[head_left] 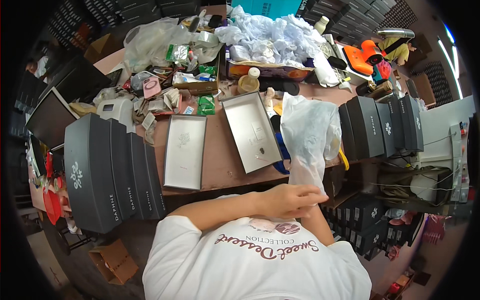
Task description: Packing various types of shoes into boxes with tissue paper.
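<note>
My left hand point(287, 200) grips the lower end of the plastic bag point(310, 135), fingers closed. The bag stands above the desk point(220, 155) edge. My right hand is hidden behind; its state is indeterminate.

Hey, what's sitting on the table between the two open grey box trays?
Nothing: in the head view, only bare brown table shows between the left tray and the right tray.

Two open box trays point(184, 151) point(251, 131) lie side by side at frame centre on the table point(220, 155). Closed boxes point(107, 172) stand at lower left, more boxes point(382, 125) at right; crumpled wrapping point(270, 35) heaps along the top.
</note>
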{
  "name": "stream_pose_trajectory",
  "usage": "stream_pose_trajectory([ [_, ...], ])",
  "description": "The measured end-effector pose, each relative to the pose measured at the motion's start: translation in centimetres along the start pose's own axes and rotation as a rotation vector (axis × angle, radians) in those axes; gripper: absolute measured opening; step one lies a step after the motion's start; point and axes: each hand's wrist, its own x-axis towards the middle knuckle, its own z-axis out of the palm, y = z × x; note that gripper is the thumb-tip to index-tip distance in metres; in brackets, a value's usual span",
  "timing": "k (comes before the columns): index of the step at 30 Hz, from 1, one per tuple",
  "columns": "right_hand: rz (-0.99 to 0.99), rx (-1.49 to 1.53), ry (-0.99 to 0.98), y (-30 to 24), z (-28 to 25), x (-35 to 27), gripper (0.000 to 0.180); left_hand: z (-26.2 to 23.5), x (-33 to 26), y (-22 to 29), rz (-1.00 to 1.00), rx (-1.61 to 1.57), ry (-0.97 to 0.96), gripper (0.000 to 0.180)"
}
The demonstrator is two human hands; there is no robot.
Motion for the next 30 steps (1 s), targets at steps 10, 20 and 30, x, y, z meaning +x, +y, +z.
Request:
stream_pose_trajectory([
  [10, -0.308, -1.307, -0.584, 0.5, 1.6, 1.7, 0.046, -2.0, -4.9, -7.2, -0.874, -0.992, 1.103, 0.057],
  [20, 0.236, 0.426, 0.138, -3.2, -5.3, 3.8, 0.069, 3.8, -0.9, -11.3, -0.703, 0.082, 0.013, 0.045],
  [30, 0.335, 0.178, 0.153, -4.0, -9.8, 0.0, 0.066, 1.2, -7.0, -21.8, -0.706, 0.568, 0.082, 0.034],
])
